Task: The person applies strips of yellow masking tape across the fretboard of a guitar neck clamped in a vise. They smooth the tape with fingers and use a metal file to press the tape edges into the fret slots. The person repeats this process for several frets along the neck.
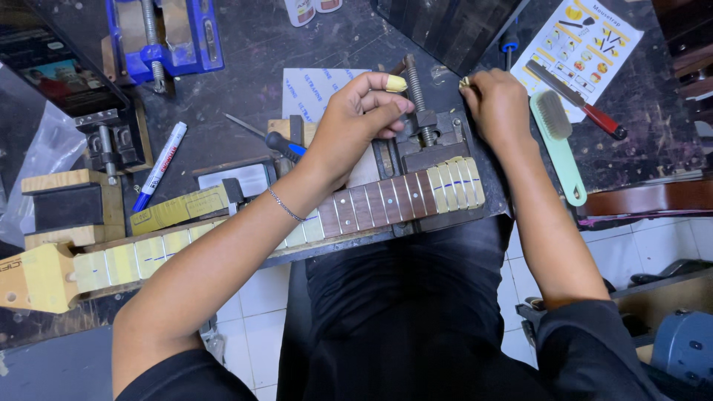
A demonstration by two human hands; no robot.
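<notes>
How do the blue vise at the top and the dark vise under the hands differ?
The blue vise is bright blue; the dark vise is grey-black. The blue vise stands untouched at the bench's far edge; the dark vise sits behind the guitar neck, with the left hand and right hand beside it. Both show a threaded screw.

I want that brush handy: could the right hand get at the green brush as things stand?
Probably yes. The green brush lies flat on the bench just beside the right hand, with nothing between them. The hand seems to pinch something small, so it may need freeing first.
</notes>
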